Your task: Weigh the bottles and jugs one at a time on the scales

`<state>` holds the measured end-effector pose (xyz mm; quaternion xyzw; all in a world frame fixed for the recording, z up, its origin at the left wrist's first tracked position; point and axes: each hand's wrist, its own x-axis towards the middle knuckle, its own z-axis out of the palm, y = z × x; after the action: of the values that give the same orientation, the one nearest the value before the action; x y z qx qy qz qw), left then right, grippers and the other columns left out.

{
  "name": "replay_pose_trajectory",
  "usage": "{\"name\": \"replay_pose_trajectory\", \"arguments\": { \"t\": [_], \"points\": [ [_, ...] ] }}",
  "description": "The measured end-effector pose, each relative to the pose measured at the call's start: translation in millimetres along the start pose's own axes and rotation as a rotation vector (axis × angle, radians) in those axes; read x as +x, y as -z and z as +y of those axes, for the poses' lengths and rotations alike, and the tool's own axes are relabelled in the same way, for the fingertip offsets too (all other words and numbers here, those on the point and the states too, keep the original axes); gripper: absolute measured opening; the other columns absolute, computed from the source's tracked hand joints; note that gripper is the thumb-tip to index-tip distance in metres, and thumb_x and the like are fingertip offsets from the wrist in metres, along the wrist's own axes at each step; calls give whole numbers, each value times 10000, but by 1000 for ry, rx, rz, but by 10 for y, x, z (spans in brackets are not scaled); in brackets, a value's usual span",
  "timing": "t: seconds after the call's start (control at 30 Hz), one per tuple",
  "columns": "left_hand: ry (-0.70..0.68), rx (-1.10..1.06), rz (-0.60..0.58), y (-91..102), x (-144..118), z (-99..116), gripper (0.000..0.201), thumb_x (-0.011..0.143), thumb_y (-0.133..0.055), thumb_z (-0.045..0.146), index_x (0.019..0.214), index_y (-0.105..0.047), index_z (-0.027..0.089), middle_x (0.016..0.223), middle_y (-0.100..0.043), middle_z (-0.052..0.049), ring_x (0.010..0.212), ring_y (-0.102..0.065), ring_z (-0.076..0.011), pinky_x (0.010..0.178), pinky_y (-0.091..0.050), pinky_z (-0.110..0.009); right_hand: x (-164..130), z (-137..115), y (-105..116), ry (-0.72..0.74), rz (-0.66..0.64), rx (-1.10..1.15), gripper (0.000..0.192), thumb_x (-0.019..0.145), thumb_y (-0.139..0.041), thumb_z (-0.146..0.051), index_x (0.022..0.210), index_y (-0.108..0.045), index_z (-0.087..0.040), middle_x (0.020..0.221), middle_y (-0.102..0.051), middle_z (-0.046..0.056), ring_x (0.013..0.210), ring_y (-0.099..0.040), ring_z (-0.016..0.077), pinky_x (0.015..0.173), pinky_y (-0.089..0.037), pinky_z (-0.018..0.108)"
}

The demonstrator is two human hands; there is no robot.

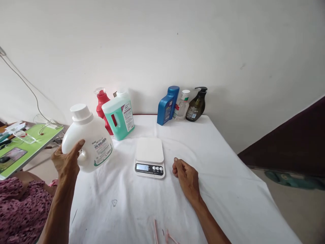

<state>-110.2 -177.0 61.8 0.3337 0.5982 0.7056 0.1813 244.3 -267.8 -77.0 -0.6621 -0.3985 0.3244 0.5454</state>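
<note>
My left hand [66, 156] is closed around the handle of a big white laundry detergent bottle [87, 142], its cap on and its body leaning slightly. Whether the bottle's base touches the cloth, I cannot tell. A white kitchen scale [150, 150] sits at the middle of the table with a bare platform, and its lit display appears to read 17. Just right of the scale, my right hand [186, 178] rests in a loose fist on the cloth, with nothing visible in it.
Behind the detergent stand a green jug [119, 118] and a red bottle [103, 101]. By the wall are a blue bottle [167, 106], a clear bottle [182, 106] and a dark pump bottle [196, 105]. Pink sticks [155, 232] lie at the front. A person in patterned clothing [22, 210] sits left.
</note>
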Motion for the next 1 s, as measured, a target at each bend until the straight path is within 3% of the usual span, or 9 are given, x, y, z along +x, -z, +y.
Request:
{"name": "replay_pose_trajectory", "arguments": {
  "t": [0.07,0.17,0.43,0.67,0.83,1.0],
  "points": [
    [-12,-48,-28,22,-69,93,408,445,-922,369,661,-644,162,556,-569,48,486,-435,-82,448,-347,-239,6,7,1,-2,9,-1,663,907,-547,-831,638,-569,-226,605,-576,20,609,-528,176,599,-452,283],
    [-3,-144,-115,-91,-202,212,409,457,-900,368,579,-553,189,482,-459,78,440,-362,-62,421,-309,-230,6,17,1,-6,11,4,651,911,-554,-817,636,-561,-227,609,-569,15,609,-518,173,599,-446,282],
    [-3,-287,-457,-772,-559,288,518,527,-902,395,538,-416,215,484,-311,97,441,-261,-34,404,-256,-219,0,-1,20,2,-8,-11,652,929,-545,-808,644,-576,-222,624,-581,18,622,-539,177,611,-465,281],
    [66,-326,-650,-1207,-684,108,477,552,-979,435,640,-582,185,558,-519,28,509,-479,-98,444,-403,-244,4,-6,30,-1,-9,-17,666,918,-542,-832,638,-568,-228,618,-582,18,622,-538,179,614,-472,282],
    [140,-339,-737,-1336,-706,63,449,550,-998,421,743,-694,152,648,-648,-20,570,-609,-145,489,-501,-267,2,-14,24,-9,0,-23,657,934,-545,-811,635,-566,-226,603,-580,16,594,-526,170,591,-459,278],
    [123,-326,-755,-1424,-704,29,470,526,-993,457,746,-715,149,648,-659,-14,571,-622,-148,481,-485,-258,9,-10,22,-16,10,-51,661,923,-541,-819,636,-576,-224,606,-593,22,602,-549,175,596,-470,279]
  ]
}}
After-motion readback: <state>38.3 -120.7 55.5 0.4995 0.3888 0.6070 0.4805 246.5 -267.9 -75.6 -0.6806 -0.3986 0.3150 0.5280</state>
